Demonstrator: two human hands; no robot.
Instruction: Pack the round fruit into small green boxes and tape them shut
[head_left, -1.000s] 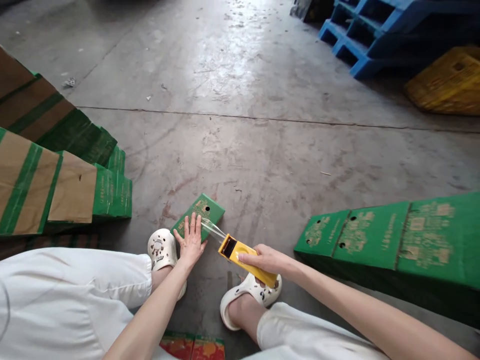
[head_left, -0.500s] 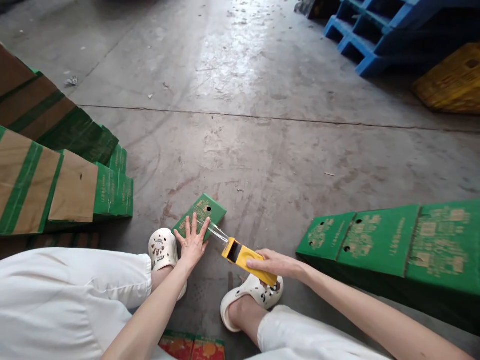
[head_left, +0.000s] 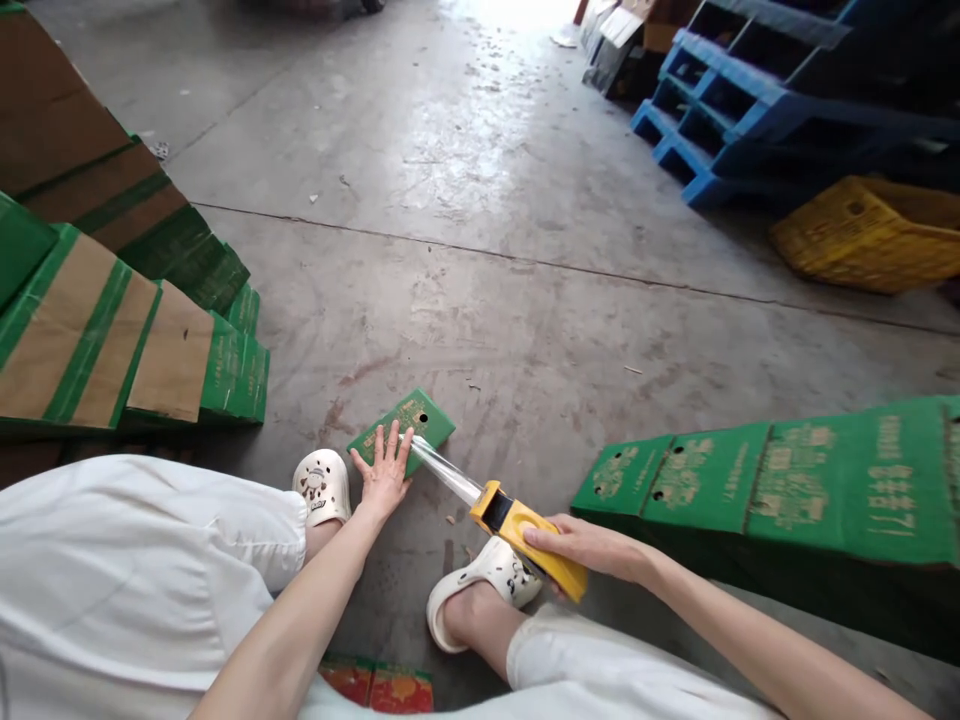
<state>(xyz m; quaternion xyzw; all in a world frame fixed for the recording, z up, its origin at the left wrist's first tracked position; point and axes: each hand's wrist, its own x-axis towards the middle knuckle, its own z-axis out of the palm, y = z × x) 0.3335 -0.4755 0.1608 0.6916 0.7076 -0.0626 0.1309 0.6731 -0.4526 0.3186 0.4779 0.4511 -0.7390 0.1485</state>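
Two hands share one green box point(head_left: 412, 405), which lies on the concrete floor point(head_left: 525, 320) a little below and left of the frame's centre. Your left hand point(head_left: 384, 480) is spread, palm down, with its fingers on the printed top of the box and nothing gripped; this flat posture probably serves to weigh the box down, so that a sideways pull does not slide it. Your right hand point(head_left: 577, 545), right of centre in the lower half, is closed around a yellow tape dispenser point(head_left: 517, 522), its thumb along the upper face, a hold that appears suited to steering the tool's mouth. From that mouth a clear strip point(head_left: 450, 473) runs straight to the box top and meets it beside your index finger; its straightness suggests tension between the pressing hand and the pulling one. Note that your white clogs point(head_left: 322, 485) stand apart at lower left and lower centre, presumably to leave working room between your feet. At the left edge, stacked boxes point(head_left: 90, 330) rise in steps; at lower right, a row of green boxes point(head_left: 750, 490) stands with printed faces upward. Both groups flank you, perhaps for easy reach. Blue pallets point(head_left: 705, 110) and a yellow crate point(head_left: 855, 240) occupy the upper right, well apart from your hands. Red cartons point(head_left: 401, 690) show partly at the bottom edge.
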